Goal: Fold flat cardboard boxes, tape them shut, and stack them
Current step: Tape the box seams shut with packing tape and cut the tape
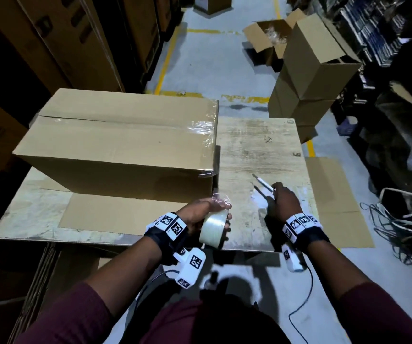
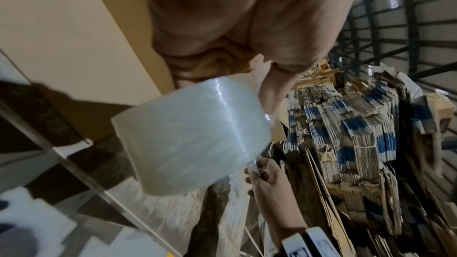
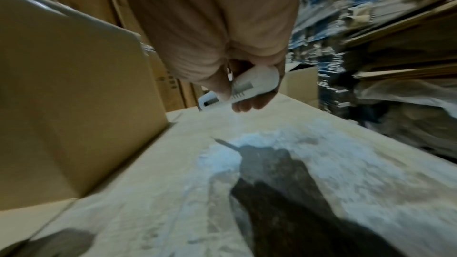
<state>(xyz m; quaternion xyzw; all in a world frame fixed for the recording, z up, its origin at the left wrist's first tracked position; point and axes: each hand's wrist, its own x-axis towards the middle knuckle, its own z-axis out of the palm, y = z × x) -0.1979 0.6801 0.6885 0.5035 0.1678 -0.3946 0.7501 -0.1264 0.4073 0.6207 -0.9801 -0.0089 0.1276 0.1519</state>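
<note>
At lower centre of the head view, the left hand (image 1: 201,214) grips a roll of clear tape (image 1: 214,228), fingers curled round it. Just to its right, the right hand (image 1: 283,203) holds a white box cutter (image 1: 264,185), fingers closed on the handle, blade end pointing up-left above the surface (image 1: 259,145). Left of centre, a taped cardboard box (image 1: 125,142) rests on the surface. At upper right, a stack of boxes (image 1: 306,78) stands on the floor (image 1: 212,63).

head view looking down, wrist views close, sharing table (image 1: 262,145)
</note>
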